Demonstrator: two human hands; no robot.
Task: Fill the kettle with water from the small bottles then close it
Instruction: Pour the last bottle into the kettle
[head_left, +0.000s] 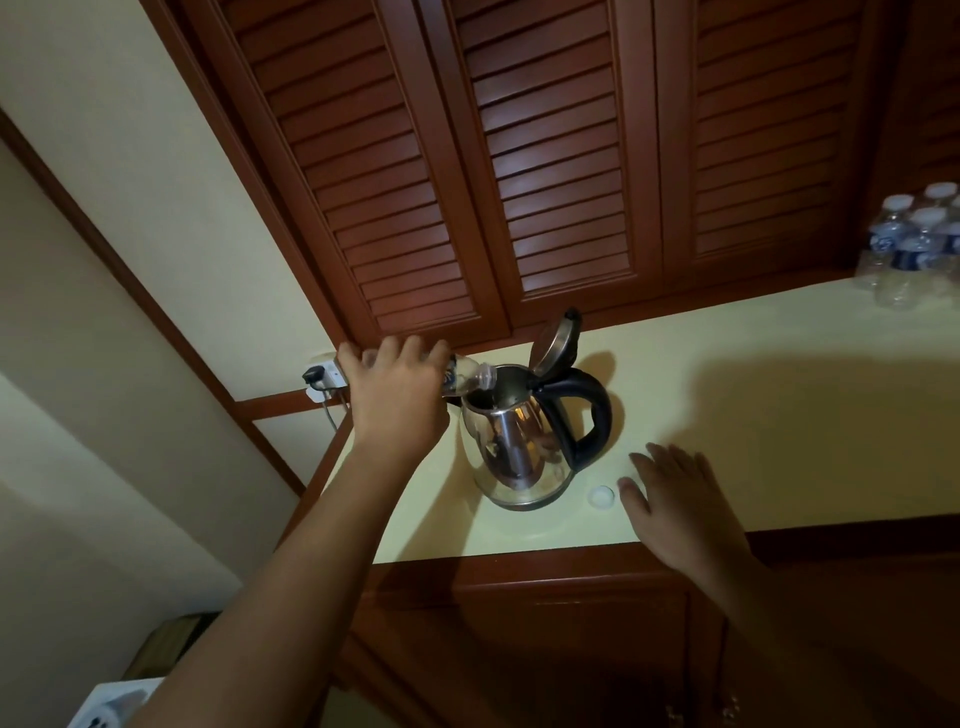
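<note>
Left hand (395, 395) tilts plastic bottle (467, 375) into steel kettle (511, 447)

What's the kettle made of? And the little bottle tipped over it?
The kettle looks like polished metal, probably steel: its shiny body mirrors the room. Its handle looks like black plastic. The bottle seems thin clear plastic, since you can see through it.

Dim warm light, soft shadows on counter (753, 415), wide-angle edge distortion
</note>
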